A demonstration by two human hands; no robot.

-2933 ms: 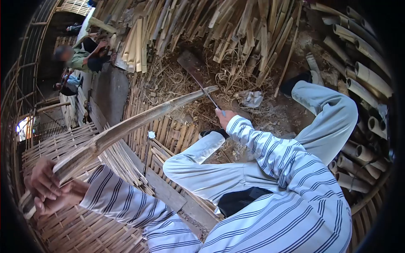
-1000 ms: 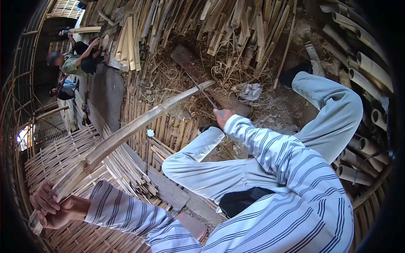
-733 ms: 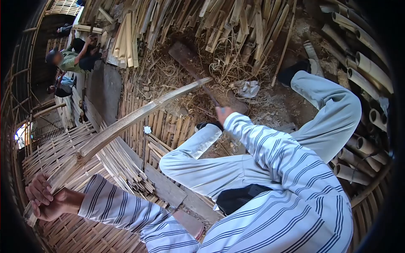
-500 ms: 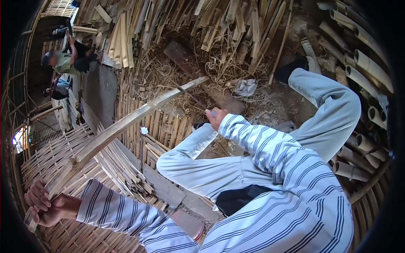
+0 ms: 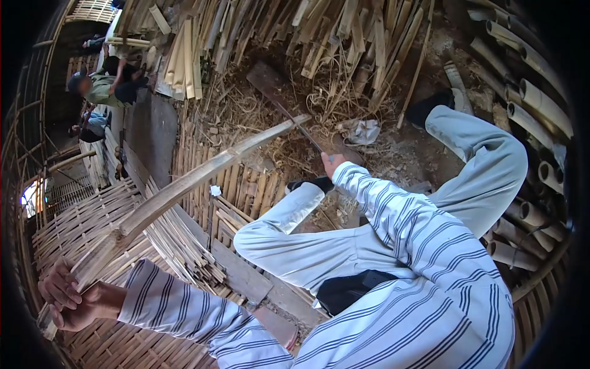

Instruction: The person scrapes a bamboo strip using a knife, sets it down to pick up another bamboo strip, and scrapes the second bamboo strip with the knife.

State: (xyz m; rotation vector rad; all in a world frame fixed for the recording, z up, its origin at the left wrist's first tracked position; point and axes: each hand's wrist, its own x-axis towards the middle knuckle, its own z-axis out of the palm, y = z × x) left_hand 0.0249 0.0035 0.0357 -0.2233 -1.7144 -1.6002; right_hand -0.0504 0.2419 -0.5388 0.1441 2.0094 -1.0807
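Observation:
A long split bamboo piece (image 5: 184, 186) slants from the lower left up to the middle of the view. Near its lower end my left hand (image 5: 77, 298) is closed around it. My right hand (image 5: 333, 164) grips the handle of a knife (image 5: 312, 140), whose thin dark blade crosses the far tip of the bamboo. Most of the knife handle is hidden by my fingers. Beneath the tip, a flat wooden board (image 5: 267, 80) lies among curly bamboo shavings (image 5: 246, 114).
Split bamboo strips (image 5: 295, 31) are heaped ahead, and thin slats (image 5: 184, 240) lie over woven bamboo (image 5: 80, 215) at left. Bamboo tubes (image 5: 544, 104) are stacked at right. A crumpled plastic bag (image 5: 364, 131) lies near my right hand. Another person (image 5: 101, 91) sits at the far left.
My right hand has moved right and slightly up, carrying the knife blade out to the bamboo's tip. My left hand keeps its hold, and the whole view has shifted slightly.

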